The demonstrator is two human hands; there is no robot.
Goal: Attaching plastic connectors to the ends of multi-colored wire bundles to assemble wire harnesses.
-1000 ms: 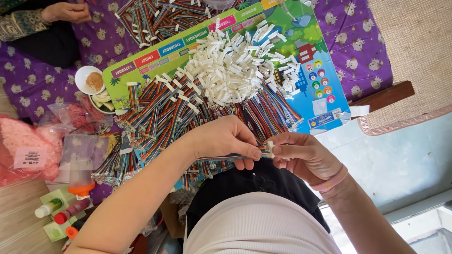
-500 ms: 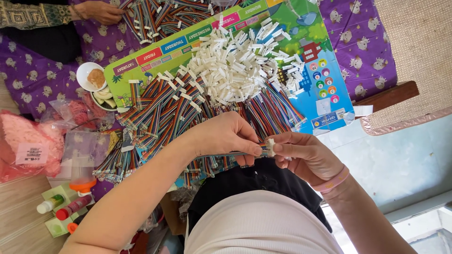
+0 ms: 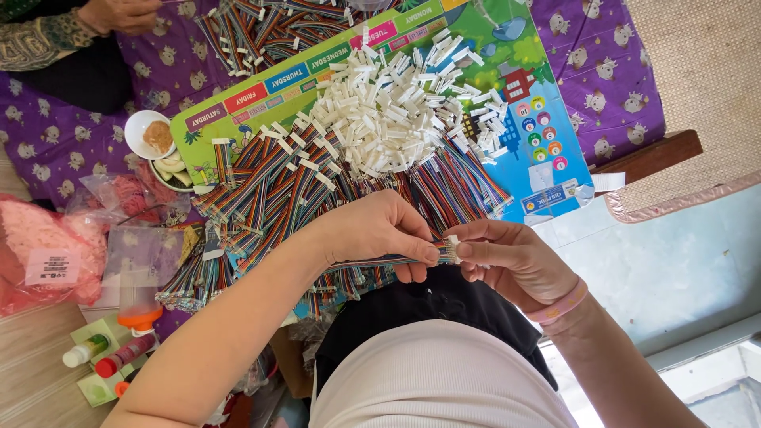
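Where the two hands meet just above the lap, a flat multicoloured ribbon cable is pinched near its end by the left hand, thumb and fingers closed narrowly on it, while the right hand grips a small white plastic connector housing between thumb and forefinger at the cable's tip. The step in hand appears to be seating that housing on the wire ends; whether it is fully home cannot be told. The next move, in my judgement, calls for a straight push with the wires kept flat and aligned. Beyond the hands lie a spread of similar rainbow cables and a heap of loose white housings, both on a colourful printed play mat over purple patterned cloth. A small white bowl (with food in it) sits beside the mat. Another person's hand works at the far edge.
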